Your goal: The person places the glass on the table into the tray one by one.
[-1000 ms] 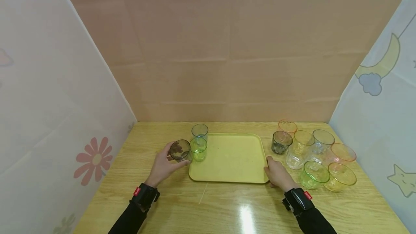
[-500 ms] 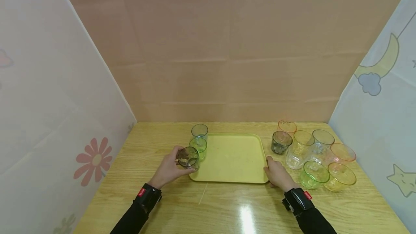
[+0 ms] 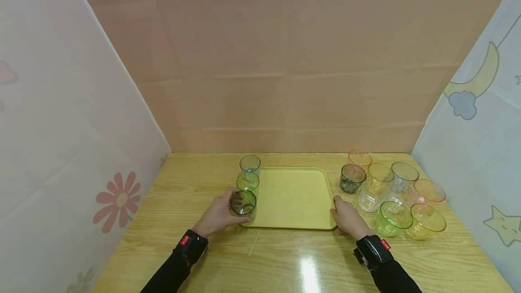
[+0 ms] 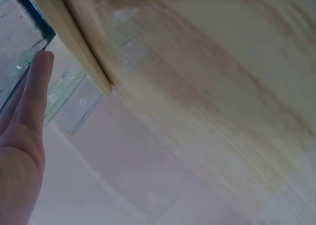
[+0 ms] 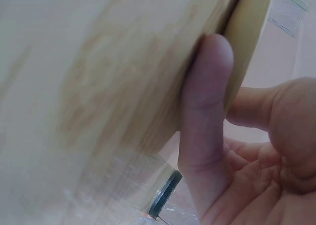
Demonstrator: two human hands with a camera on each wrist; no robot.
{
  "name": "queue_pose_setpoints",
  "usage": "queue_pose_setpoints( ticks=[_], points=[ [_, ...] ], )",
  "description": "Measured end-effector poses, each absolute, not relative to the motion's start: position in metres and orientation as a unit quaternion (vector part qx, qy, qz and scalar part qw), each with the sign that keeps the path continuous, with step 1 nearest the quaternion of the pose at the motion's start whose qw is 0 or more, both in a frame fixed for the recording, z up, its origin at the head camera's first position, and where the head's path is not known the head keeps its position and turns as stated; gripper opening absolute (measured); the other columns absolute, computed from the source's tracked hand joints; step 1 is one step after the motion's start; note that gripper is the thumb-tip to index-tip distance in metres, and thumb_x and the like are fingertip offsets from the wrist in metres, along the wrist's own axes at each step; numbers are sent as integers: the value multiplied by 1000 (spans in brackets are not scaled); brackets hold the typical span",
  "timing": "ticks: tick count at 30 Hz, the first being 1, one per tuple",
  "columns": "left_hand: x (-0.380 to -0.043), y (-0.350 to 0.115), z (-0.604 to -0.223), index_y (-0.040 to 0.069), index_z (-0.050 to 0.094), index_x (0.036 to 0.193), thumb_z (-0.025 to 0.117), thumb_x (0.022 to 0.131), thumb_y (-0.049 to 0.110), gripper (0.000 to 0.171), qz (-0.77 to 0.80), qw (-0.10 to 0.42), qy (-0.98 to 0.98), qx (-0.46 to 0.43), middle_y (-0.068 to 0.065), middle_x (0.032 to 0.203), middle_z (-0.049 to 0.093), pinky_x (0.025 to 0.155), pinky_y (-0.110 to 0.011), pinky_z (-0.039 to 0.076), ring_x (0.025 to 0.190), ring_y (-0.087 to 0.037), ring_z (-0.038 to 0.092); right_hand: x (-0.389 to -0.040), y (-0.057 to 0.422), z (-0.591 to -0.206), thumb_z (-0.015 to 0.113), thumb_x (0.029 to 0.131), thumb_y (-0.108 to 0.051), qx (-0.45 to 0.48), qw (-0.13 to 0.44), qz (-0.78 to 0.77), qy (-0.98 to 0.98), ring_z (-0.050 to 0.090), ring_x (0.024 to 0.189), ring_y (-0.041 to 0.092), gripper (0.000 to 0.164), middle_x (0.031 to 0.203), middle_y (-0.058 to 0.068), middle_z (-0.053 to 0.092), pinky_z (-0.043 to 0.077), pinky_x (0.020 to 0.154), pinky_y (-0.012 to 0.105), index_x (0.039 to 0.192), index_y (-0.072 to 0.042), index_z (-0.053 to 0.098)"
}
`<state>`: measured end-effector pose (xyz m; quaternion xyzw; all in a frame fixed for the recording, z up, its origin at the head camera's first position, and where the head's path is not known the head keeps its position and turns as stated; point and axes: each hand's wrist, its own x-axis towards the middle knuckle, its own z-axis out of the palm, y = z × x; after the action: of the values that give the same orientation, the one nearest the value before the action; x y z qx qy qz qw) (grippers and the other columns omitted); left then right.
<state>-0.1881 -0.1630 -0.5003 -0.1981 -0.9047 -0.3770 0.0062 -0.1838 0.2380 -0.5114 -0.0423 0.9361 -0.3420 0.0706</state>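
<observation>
My left hand holds a smoky grey glass upright at the front left corner of a yellow tray. Fingers and thumb go round its sides; in the left wrist view the dark glass shows beside a finger, close over the tray's edge. Right behind it on the tray's left side stands a green glass, with a bluish glass farther back. My right hand pinches the tray's right edge near the front corner; the right wrist view has that rim between its digits.
Several tumblers crowd the table right of the tray: a dark grey glass, a tall yellow-rimmed glass, a green glass, a yellow glass and others. A brown panel closes off the back, with pale printed walls at both sides.
My left hand has carried the smoky glass right and toward the front, from beside the green glass to the tray's front left corner. The right hand keeps its place on the tray.
</observation>
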Motion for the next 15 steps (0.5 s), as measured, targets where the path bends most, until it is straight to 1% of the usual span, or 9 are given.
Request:
queue_pose_setpoints(
  ticks=[4,9,12,15],
  points=[
    [-189,-161,-504,14,44,134,87,67,45,86,-376,-8,-905,-201,-8,120,67,92,-39,54,109,-20,65,-184,237,-511,49,96,-1,-42,73,-343,935,53,40,16,37,100,37,60,47,37,29,129,12,39],
    [-189,-160,-506,14,45,131,87,66,48,84,-370,-8,-907,-200,-7,117,68,91,-38,55,106,-19,66,-183,237,-510,48,96,-1,-40,74,-342,936,53,40,16,40,103,39,59,47,38,30,132,13,38],
    [-188,-159,-506,11,46,131,86,66,50,85,-361,-8,-912,-195,-8,115,69,90,-38,55,105,-19,66,-183,238,-510,48,96,-1,-40,73,-338,937,53,39,16,40,104,39,59,47,38,29,132,13,37],
    [-188,-158,-506,9,46,132,87,66,47,87,-358,-6,-913,-194,-9,116,68,91,-39,54,106,-20,66,-183,238,-510,48,96,-1,-44,72,-338,937,53,38,16,40,103,39,59,47,38,29,132,13,38]
  ],
)
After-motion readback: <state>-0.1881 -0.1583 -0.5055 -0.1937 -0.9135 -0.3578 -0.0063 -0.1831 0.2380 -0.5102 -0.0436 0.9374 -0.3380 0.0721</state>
